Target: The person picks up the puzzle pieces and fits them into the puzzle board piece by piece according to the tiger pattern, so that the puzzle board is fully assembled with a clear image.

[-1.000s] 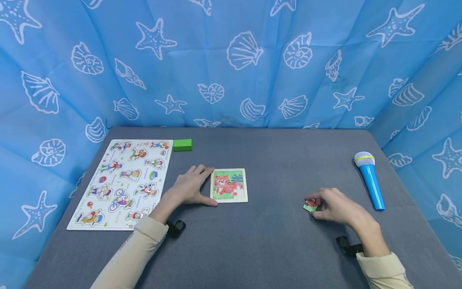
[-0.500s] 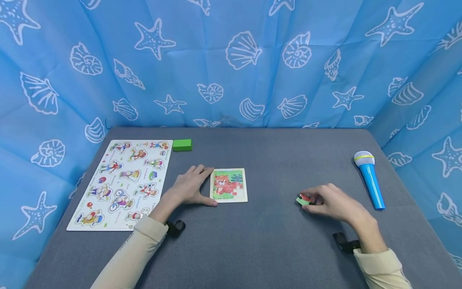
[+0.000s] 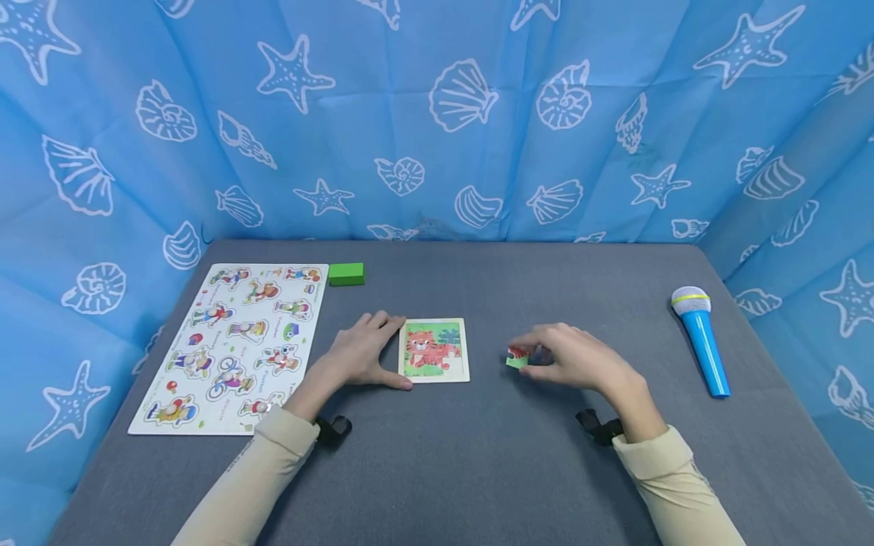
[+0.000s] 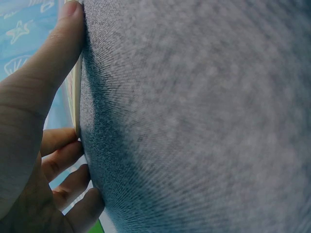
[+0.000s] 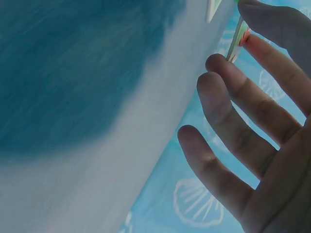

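Observation:
My left hand [image 3: 362, 353] lies at the left side of a small square tiger jigsaw puzzle [image 3: 426, 346]. Its thumb touches the lower left corner and its index finger the upper left corner, with the fingers spread. A gap shows at the lower right of the picture. To the right, my right hand [image 3: 573, 360] pinches a jigsaw piece [image 3: 517, 362], red-striped and green, between thumb and fingers above the table. In the right wrist view that piece [image 5: 238, 40] stands tilted, edge-on, while the other fingers are spread apart.
A white picture board [image 3: 232, 349] of cartoon figures lies on the left, with a green block [image 3: 346, 274] by its upper right corner. A blue toy microphone [image 3: 702, 341] lies at the right. A blue shell-patterned curtain [image 3: 464, 167] rises behind the grey table [image 3: 464, 462].
My right hand has carried the pinched jigsaw piece leftward, much closer to the puzzle. The left hand and the puzzle have stayed in place.

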Demonstrator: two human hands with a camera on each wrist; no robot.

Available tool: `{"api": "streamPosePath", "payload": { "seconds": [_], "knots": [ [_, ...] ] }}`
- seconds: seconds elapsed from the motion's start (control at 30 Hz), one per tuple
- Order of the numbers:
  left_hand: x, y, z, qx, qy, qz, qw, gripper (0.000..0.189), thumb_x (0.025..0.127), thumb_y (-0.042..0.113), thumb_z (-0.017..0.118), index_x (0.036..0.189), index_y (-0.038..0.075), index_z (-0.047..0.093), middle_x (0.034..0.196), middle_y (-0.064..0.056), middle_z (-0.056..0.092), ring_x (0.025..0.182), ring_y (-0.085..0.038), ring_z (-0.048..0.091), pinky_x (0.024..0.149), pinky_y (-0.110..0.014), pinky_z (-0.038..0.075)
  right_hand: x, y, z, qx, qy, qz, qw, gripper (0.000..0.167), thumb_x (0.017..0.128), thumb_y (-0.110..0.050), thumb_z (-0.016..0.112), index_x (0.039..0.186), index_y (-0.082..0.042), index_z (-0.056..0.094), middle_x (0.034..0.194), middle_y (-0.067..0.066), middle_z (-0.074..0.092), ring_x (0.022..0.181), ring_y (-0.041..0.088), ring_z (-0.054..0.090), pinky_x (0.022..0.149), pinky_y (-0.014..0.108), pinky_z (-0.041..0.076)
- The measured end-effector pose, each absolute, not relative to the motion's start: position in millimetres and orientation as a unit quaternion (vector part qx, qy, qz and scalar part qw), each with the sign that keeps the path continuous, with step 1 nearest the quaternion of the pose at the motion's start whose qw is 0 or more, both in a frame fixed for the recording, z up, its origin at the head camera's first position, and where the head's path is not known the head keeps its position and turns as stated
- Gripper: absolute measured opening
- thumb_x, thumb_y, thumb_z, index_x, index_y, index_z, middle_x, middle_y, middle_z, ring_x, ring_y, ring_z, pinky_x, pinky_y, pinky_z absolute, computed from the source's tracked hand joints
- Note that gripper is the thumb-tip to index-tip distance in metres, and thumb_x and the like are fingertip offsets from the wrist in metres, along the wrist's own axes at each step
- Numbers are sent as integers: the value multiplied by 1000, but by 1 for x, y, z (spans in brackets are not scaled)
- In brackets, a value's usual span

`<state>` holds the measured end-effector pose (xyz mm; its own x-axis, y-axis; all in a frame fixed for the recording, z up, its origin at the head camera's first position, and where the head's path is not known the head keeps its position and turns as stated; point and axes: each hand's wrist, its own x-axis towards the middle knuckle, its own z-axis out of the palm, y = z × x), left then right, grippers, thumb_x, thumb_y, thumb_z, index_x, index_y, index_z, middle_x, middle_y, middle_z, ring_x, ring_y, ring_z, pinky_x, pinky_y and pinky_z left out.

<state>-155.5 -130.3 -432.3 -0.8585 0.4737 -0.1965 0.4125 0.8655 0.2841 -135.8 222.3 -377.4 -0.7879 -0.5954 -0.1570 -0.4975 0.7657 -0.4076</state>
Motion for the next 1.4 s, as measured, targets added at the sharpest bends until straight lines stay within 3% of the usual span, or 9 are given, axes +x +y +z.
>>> {"api": "streamPosePath", "payload": {
  "seconds": [0.2,0.3,0.5,0.7,0.93,1.23,1.4],
  "knots": [
    [-155,-130,-432,229,957,116,134,115,72,75,77,160,15,35,145,-11,50,122,-29,51,87,-55,52,-145,189,-380,-317,920,-173,150,37,93,-21,75,129,-11,72,118,4,75,107,22,70,87,45,57],
    [-156,-130,-431,228,957,116,138,115,72,75,77,160,15,35,145,-11,50,121,-28,51,87,-55,52,-148,173,-382,-324,917,-164,164,39,94,-23,75,131,-13,71,123,5,74,111,23,70,88,46,57],
    [-155,-130,-431,229,956,119,139,114,73,75,77,160,15,35,145,-11,50,123,-29,51,88,-55,52,-150,144,-387,-348,914,-124,166,40,93,-23,76,132,-17,71,120,3,74,100,18,69,76,35,55],
    [-155,-131,-432,232,956,120,135,113,73,75,77,160,15,35,145,-12,50,122,-29,51,88,-55,52,-148,125,-391,-340,922,-89,162,38,92,-22,76,130,-22,72,103,2,71,74,11,50,59,25,37],
    [-156,-131,-431,231,956,120,136,113,73,74,77,160,15,35,145,-12,50,122,-29,51,88,-55,52,-146,120,-393,-333,927,-78,155,37,93,-24,77,129,-24,73,98,1,68,70,11,46,57,24,35],
    [-156,-130,-433,229,956,119,139,113,73,75,76,160,15,35,144,-11,50,120,-28,50,87,-53,52,-145,113,-399,-331,930,-93,133,7,93,-16,76,98,-15,80,90,3,67,68,10,45,56,23,34],
    [-156,-130,-433,228,957,119,136,114,72,75,77,160,15,36,143,-11,51,119,-27,50,86,-52,52,-141,107,-400,-291,940,-106,142,13,93,-15,76,104,-14,82,97,4,69,75,12,54,62,30,47]
  ]
}}
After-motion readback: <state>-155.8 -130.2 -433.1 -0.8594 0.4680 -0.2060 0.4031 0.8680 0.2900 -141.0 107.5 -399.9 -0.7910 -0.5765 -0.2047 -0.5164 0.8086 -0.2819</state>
